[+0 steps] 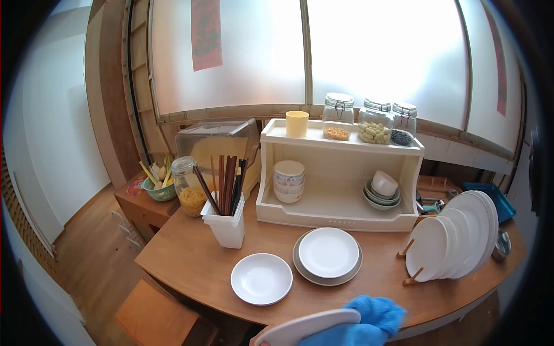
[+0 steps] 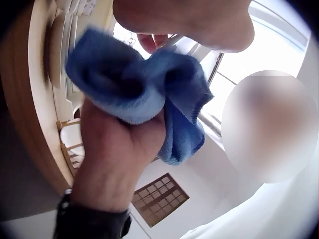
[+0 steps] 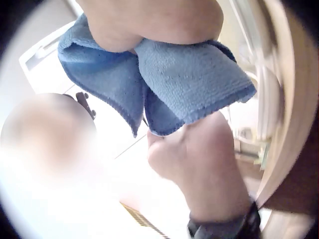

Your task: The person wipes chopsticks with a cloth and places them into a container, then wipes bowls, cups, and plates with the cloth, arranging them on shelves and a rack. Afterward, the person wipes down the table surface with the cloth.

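At the bottom of the head view, a white plate (image 1: 309, 326) is tilted nearly edge-on above the table's front edge. My left hand (image 2: 187, 22) grips it; in the head view only a bit of the fingers shows at its left end. My right hand (image 3: 154, 22) holds a bunched blue cloth (image 1: 369, 323) against the plate's right side. Folds of the cloth cover most of the right fingers. Just beyond lie a shallow white bowl (image 1: 261, 279) and a white plate (image 1: 328, 252) stacked on a larger grey-rimmed plate (image 1: 328, 282).
A wooden rack of upright white plates (image 1: 427, 251) stands at right. Chopsticks fill a white holder (image 1: 231, 228) at left. Behind, a cream shelf (image 1: 340, 222) bears bowls, several glass jars and a yellow cup (image 1: 296, 124). A pasta jar (image 1: 190, 199) stands at back left.
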`<action>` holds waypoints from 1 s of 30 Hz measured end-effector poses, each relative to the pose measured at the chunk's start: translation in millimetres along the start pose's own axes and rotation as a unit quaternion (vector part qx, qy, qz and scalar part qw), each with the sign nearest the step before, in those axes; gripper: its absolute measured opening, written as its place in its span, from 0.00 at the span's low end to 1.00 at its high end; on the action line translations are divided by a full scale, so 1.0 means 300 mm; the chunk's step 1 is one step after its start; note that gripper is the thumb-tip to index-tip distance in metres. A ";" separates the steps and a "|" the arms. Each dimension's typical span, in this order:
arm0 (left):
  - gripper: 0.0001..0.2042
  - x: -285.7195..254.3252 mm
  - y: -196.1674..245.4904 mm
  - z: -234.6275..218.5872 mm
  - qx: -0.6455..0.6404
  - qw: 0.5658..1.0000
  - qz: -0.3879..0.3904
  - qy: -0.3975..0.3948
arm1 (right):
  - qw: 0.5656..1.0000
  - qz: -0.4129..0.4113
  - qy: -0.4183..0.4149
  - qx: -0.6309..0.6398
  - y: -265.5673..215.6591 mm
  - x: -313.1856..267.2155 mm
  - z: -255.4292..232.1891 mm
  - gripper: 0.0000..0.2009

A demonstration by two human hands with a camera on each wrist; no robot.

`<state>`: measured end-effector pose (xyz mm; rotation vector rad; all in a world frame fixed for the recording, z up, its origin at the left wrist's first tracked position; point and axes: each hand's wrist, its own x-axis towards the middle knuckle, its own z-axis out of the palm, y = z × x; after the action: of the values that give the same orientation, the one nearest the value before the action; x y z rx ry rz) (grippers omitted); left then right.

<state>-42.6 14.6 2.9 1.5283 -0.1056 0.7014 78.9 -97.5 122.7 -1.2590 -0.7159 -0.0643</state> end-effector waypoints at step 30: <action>0.29 -0.031 -0.045 0.053 -0.154 0.961 -0.159 0.164 | 0.889 -0.240 -0.177 -0.349 0.292 -0.002 -0.087 0.29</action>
<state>-38.0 -1.9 -12.3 1.0829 0.2651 0.6356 127.1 -91.3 45.3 -1.7700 -1.3955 -0.5502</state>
